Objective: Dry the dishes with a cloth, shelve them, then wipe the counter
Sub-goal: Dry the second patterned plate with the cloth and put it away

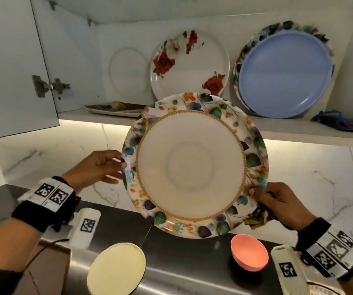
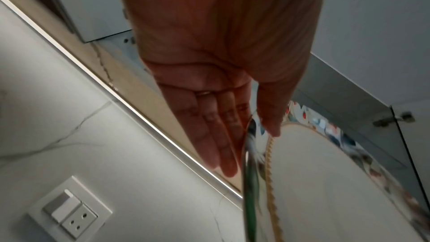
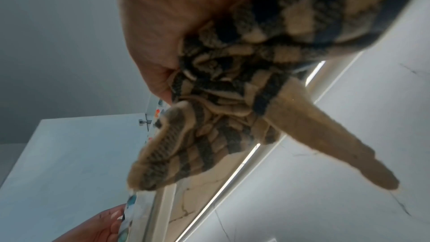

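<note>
A large floral plate [image 1: 190, 165] with a gold ring is held upright in front of the cabinet shelf [image 1: 298, 129]. My left hand [image 1: 122, 167] pinches its left rim, thumb on the front and straight fingers behind, as the left wrist view shows with the left hand [image 2: 251, 146] on the floral plate [image 2: 325, 181]. My right hand [image 1: 260, 194] grips the lower right rim, thumb on the front, with a bunched brown and black checked cloth [image 1: 258, 217] in it. In the right wrist view the cloth [image 3: 232, 108] fills my right hand [image 3: 167, 87] and hides its fingers.
On the shelf a rose plate [image 1: 189, 64], a blue plate [image 1: 284, 73] and a clear round dish [image 1: 128, 71] lean against the back. A flat tray [image 1: 116, 107] lies at the left. The cabinet door [image 1: 11, 67] stands open. Below, a cream plate [image 1: 117, 269] and pink bowl [image 1: 249, 255] sit on the steel counter.
</note>
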The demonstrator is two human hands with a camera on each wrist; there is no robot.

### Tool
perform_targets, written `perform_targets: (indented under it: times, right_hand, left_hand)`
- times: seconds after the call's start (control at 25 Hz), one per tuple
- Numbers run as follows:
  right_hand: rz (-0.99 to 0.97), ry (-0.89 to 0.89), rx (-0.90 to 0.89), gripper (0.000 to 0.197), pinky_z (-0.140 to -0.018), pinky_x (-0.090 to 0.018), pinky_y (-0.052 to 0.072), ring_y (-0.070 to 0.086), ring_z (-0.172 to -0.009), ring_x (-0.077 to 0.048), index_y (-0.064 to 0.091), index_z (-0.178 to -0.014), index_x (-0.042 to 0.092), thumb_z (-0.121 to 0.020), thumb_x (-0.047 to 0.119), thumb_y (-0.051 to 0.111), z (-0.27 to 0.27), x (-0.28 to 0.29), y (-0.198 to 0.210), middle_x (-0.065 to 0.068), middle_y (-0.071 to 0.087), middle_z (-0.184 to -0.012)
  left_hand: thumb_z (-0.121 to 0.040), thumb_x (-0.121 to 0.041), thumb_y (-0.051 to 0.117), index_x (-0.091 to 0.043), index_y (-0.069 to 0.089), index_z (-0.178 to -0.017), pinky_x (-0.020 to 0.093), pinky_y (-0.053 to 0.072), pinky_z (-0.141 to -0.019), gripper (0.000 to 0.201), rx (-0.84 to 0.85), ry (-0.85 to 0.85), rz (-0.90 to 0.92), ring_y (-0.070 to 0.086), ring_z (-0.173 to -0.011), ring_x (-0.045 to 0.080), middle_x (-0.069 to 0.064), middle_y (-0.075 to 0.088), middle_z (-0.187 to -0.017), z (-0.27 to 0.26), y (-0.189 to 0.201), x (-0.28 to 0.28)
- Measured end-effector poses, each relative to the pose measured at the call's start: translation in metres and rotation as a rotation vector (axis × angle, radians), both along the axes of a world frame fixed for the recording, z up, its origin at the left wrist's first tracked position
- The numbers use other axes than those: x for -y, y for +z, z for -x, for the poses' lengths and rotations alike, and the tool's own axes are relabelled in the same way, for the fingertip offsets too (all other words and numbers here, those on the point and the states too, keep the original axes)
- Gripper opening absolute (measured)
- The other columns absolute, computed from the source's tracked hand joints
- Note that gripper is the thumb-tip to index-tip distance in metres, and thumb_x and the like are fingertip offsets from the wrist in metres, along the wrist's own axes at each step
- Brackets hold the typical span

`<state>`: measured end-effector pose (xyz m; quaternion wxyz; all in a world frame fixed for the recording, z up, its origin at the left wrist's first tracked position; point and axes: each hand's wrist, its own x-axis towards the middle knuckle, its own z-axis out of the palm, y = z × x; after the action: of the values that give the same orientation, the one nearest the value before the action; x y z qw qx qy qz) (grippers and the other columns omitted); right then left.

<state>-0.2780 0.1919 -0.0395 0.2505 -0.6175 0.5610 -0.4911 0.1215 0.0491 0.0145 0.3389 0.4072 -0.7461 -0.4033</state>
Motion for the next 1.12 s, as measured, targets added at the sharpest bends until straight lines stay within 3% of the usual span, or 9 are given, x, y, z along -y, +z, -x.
perform_targets:
  times: [0.08, 0.16, 0.28, 0.4, 0.52, 0.68, 0.76, 0.96, 1.12]
  right_hand:
    - [0.082, 0.003, -0.114, 0.031, -0.044, -0.045, 0.053, 0.065, -0.051, -0.023, 0.07, -0.075, 0.009, -0.085, 0.038, 0.065, 0.001, -0.007, 0.015, -0.009, 0.07, -0.063]
    - [0.154, -0.034, -0.191, 0.022, -0.041, -0.046, 0.051, 0.061, -0.045, -0.016, 0.068, -0.073, 0.006, -0.09, 0.014, 0.057, 0.004, -0.012, 0.029, -0.006, 0.067, -0.057]
    - [0.19, -0.016, -0.094, 0.035, -0.041, -0.039, 0.049, 0.06, -0.043, -0.017, 0.069, -0.077, 0.007, -0.082, 0.041, 0.066, 0.012, -0.014, 0.052, -0.008, 0.063, -0.053]
    - [0.22, 0.118, 0.074, 0.056, -0.06, -0.03, 0.056, 0.071, -0.075, -0.021, 0.071, -0.096, 0.023, -0.057, 0.063, 0.077, 0.021, -0.013, 0.074, -0.007, 0.073, -0.091]
    - [0.152, 0.206, 0.146, 0.055, -0.073, -0.025, 0.056, 0.07, -0.09, -0.02, 0.073, -0.098, 0.019, -0.059, 0.058, 0.078, 0.016, -0.007, 0.088, -0.006, 0.073, -0.102]
    - [0.112, 0.01, 0.199, 0.036, -0.072, -0.037, 0.059, 0.069, -0.079, -0.033, 0.065, -0.098, -0.006, -0.085, 0.027, 0.064, 0.008, 0.016, 0.117, -0.024, 0.07, -0.096]
    - [0.139, -0.107, 0.155, 0.038, -0.068, -0.041, 0.054, 0.063, -0.074, -0.038, 0.058, -0.092, -0.015, -0.088, 0.022, 0.064, 0.013, 0.028, 0.134, -0.034, 0.064, -0.09]
    - [0.123, -0.286, 0.205, 0.027, -0.081, -0.042, 0.056, 0.069, -0.081, -0.034, 0.066, -0.096, -0.005, -0.088, 0.02, 0.065, 0.025, 0.047, 0.167, -0.022, 0.071, -0.092]
    - [-0.055, -0.366, 0.313, 0.033, -0.084, -0.045, 0.054, 0.068, -0.084, -0.035, 0.068, -0.105, -0.001, -0.086, 0.027, 0.066, 0.042, 0.055, 0.171, -0.018, 0.071, -0.095]
  left_hand:
    - [-0.056, -0.066, 0.073, -0.024, 0.06, -0.109, 0.029, 0.059, -0.066, 0.069, 0.085, -0.027, 0.039, 0.071, -0.08, 0.024, 0.006, 0.074, -0.088, 0.002, 0.012, -0.008]
    - [-0.062, -0.062, 0.071, -0.026, 0.058, -0.107, 0.028, 0.058, -0.059, 0.059, 0.138, -0.043, 0.067, 0.071, -0.069, 0.023, 0.008, 0.074, -0.084, 0.013, 0.021, -0.015]
    - [-0.087, -0.025, 0.063, -0.017, 0.062, -0.097, 0.023, 0.054, -0.047, 0.012, -0.014, 0.103, 0.183, 0.066, -0.053, 0.016, 0.015, 0.069, -0.078, 0.034, 0.035, -0.018]
    - [-0.089, -0.016, 0.06, -0.014, 0.063, -0.096, 0.022, 0.049, -0.04, 0.007, -0.195, 0.213, 0.246, 0.063, -0.047, 0.014, 0.016, 0.066, -0.08, 0.048, 0.05, -0.01]
    - [-0.09, -0.017, 0.06, -0.01, 0.059, -0.097, 0.016, 0.036, -0.033, 0.01, -0.296, 0.227, 0.237, 0.065, -0.046, 0.016, 0.013, 0.065, -0.079, 0.063, 0.059, 0.003]
    - [-0.091, -0.015, 0.059, -0.008, 0.057, -0.094, 0.012, 0.023, -0.032, 0.008, -0.351, 0.203, 0.199, 0.065, -0.045, 0.017, 0.012, 0.067, -0.075, 0.084, 0.079, 0.025]
    - [-0.091, -0.016, 0.06, -0.012, 0.059, -0.095, 0.012, 0.028, -0.033, 0.006, -0.332, 0.171, 0.15, 0.064, -0.045, 0.015, 0.01, 0.068, -0.074, 0.094, 0.086, 0.037]
    - [-0.089, -0.012, 0.062, -0.01, 0.061, -0.097, 0.025, 0.057, -0.058, 0.008, -0.343, 0.123, 0.157, 0.068, -0.064, 0.018, 0.004, 0.071, -0.077, 0.121, 0.121, 0.067]
    - [-0.085, -0.024, 0.068, -0.009, 0.049, -0.12, 0.035, 0.06, -0.059, 0.043, -0.188, 0.127, 0.042, 0.067, -0.064, 0.026, 0.016, 0.063, -0.1, 0.131, 0.13, 0.08]
